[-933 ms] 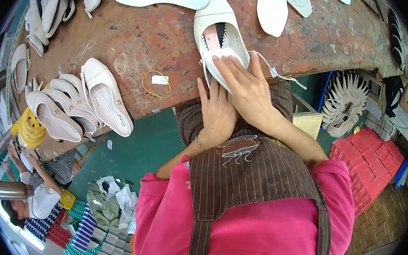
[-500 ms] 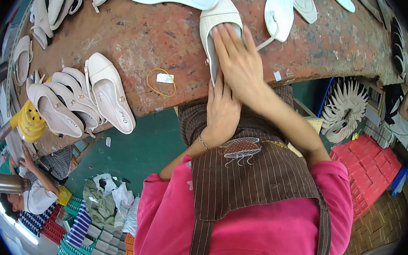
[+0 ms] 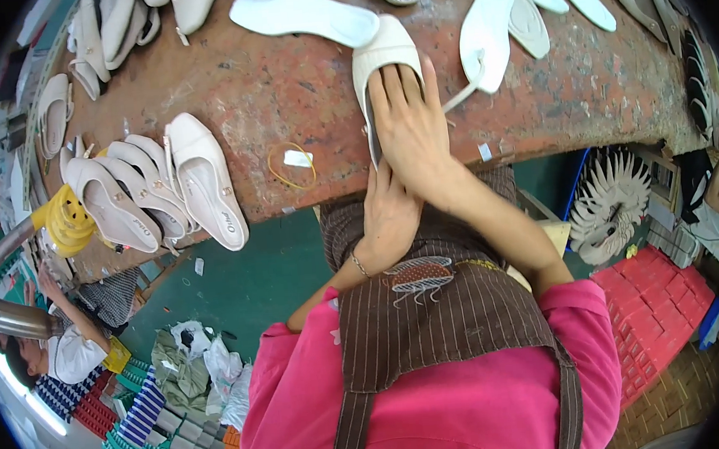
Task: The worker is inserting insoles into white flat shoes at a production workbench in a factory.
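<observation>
A cream pointed flat shoe (image 3: 386,43) lies on the workbench in front of me, its toe pointing away. My right hand (image 3: 414,136) reaches into the shoe's opening with fingers stretched out flat, their tips hidden under the toe upper. At the heel end, my left hand (image 3: 390,218) grips the back of the shoe, just below the right wrist. A white insole (image 3: 305,16) lies against the toe on the left. On the right, another white insole (image 3: 487,37) has a pale strap (image 3: 461,96) beside it.
Several finished cream flats (image 3: 208,181) stand at the left bench edge near a yellow-wrapped metal pipe (image 3: 68,220). A yellow rubber band (image 3: 291,166) and a white paper tag (image 3: 298,158) lie on the brown bench (image 3: 221,75). Red boxes (image 3: 649,311) are stacked at lower right.
My right fingers have slid farther under the toe upper, so their tips no longer show. The left hand stays at the heel. The whole view has shifted slightly, showing more of the far bench.
</observation>
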`<state>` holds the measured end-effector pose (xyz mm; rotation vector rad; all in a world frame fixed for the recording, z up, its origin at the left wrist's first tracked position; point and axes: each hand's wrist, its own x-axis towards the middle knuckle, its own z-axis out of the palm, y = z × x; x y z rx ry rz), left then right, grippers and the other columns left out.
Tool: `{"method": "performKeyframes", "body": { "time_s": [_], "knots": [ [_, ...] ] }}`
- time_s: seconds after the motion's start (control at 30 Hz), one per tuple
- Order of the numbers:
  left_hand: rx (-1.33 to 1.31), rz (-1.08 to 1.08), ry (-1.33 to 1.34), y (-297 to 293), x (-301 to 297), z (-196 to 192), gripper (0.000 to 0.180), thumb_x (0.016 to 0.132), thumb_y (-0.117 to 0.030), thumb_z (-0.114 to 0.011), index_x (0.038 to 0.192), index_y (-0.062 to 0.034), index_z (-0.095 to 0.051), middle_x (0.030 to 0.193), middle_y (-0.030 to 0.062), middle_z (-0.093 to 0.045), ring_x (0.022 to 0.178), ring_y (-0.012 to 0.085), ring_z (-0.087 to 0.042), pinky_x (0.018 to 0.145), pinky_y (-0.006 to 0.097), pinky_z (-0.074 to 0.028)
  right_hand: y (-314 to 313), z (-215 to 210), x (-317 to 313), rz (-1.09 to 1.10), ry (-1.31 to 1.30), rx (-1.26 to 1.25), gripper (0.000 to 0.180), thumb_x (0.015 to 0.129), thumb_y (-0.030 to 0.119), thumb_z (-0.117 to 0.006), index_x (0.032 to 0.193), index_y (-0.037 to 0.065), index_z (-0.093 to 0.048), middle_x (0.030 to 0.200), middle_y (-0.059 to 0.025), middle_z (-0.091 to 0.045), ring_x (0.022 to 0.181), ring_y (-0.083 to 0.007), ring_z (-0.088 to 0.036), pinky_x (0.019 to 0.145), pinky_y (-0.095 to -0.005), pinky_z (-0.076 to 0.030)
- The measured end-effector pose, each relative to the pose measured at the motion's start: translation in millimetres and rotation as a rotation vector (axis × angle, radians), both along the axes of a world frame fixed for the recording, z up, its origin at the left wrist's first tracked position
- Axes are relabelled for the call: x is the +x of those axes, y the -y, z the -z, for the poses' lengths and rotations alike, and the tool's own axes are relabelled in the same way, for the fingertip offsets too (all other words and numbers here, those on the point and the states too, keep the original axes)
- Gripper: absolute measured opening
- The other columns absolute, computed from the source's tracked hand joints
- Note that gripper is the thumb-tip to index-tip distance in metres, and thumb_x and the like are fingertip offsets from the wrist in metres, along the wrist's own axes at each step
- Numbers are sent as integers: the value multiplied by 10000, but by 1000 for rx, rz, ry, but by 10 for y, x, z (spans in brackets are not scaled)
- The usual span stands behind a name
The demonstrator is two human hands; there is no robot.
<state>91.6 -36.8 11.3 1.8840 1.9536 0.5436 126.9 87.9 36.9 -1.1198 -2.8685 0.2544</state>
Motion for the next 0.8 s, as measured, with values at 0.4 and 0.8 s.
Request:
{"method": "performKeyframes", "body": {
  "time_s": [0.4,0.8],
  "knots": [
    [221,-234,91,-410,-110,-205,339,738,-116,-723,1034,7,-614,1271,213,-554,1297,419,-447,1087,533,-311,-592,-297,404,173,-470,-620,224,798,113,-646,977,-1,-719,864,-210,-694,888,-334,-680,953,-448,-476],
    [332,-393,-259,307,-1032,-466,174,681,-16,-698,751,-19,-539,1121,180,-620,1052,390,-578,920,494,-447,-1412,65,855,812,-470,-103,732,742,216,-808,1354,1,-469,977,-226,-655,932,-377,-645,796,-430,-516]
  ]
}}
